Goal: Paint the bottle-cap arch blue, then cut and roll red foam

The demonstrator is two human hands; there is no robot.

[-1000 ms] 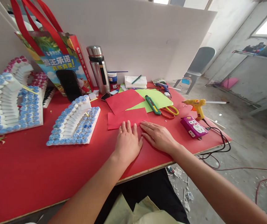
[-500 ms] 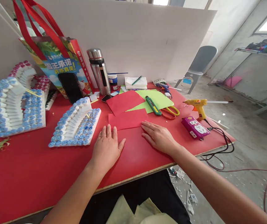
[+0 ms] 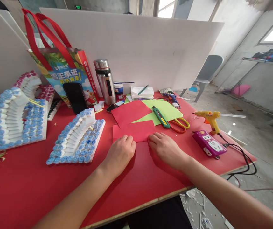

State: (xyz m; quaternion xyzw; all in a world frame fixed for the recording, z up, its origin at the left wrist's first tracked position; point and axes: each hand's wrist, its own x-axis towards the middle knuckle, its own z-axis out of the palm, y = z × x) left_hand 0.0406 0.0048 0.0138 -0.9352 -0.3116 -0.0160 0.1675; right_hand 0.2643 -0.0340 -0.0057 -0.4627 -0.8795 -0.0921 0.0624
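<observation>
Red covers the tabletop, its bare near edge running below the person's forearms. The left hand and right hand sit a little apart, fingers drawn together and curled, at the near edge of the front red paper sheet, which lies flat before them; their fingertips are hidden, so I cannot tell whether either pinches it. A purple power strip lies to the right, and a craft model edged with blue rosettes to the left. Just beyond the front sheet, a green utility knife lies beside orange-and-yellow scissors, with a yellow glue gun off to the right. Another red sheet partly covers a light green sheet. Farther back stand a black smartphone, a steel thermos and a red-handled bag. A white board rises behind them, with a grey chair beyond.
</observation>
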